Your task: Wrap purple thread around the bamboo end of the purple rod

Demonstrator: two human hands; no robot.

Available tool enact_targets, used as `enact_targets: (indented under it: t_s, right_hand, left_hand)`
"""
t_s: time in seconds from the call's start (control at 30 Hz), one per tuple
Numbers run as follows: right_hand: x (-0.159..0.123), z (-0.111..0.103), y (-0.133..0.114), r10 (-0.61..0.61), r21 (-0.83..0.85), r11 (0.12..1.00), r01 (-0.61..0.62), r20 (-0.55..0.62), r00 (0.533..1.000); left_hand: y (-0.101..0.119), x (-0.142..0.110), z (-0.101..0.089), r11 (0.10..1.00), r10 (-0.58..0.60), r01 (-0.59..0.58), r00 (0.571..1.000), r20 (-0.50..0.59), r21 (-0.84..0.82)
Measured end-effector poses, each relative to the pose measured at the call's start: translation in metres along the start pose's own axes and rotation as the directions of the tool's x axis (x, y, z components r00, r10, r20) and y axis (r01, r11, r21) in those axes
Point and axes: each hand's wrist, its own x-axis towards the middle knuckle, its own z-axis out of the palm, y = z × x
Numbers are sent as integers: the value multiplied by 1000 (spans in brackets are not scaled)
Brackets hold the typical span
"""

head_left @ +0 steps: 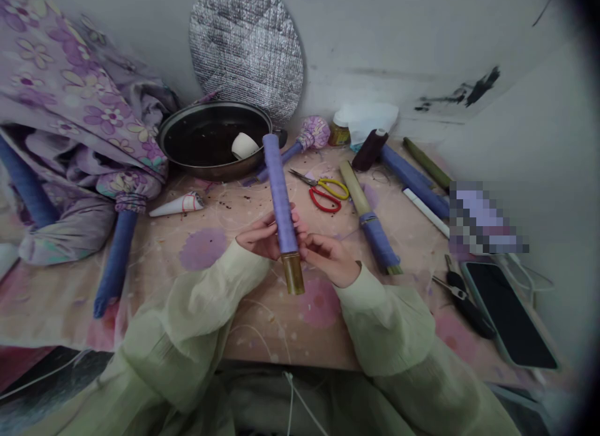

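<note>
Wrapped stick (279, 195); between both hands (261, 237) (334, 259)

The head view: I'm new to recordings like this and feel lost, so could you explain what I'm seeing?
There is no machine here, only a person's two bare hands. The one picture comes from a camera worn on that person's head, looking forward and down, so the sleeves reach in from the bottom. The left hand holds a stick, mostly wrapped in purple, its lower end bare and brown. The right hand has its fingers at the stick's lower part; whether it grips is hard to tell. On the table beyond lie scissors and a partly wrapped second stick. A pan stands farther back, and keys and a phone lie off to the right.
</note>
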Motion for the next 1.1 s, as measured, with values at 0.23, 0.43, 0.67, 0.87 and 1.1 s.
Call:
enact_targets:
  t_s: [0.23, 0.43, 0.67, 0.87, 1.1]
  right_hand:
    - [1, 5, 11, 122, 193, 973, -129, 49, 991]
    - [3, 8, 15, 122, 265, 957, -120, 11, 993]
    - [1, 10, 10, 93, 79, 993, -86, -89, 992]
    - [-1, 11, 10, 11, -104, 994, -25, -134, 991]
    - [-2, 9, 8, -3, -162, 987, -19, -133, 991]
  left_hand:
    - [-7, 3, -5, 999, 23, -23, 1000, 17, -39]
    - [-6, 4, -9, 1000, 20, -20, 999, 26, -1]
    - [-10, 8, -7, 994, 12, -4, 998, -65, 114]
    - [-17, 8, 3, 938, 270, -180, 914, -302, 295]
    - [-9, 2, 11, 947, 222, -136, 931, -289, 290]
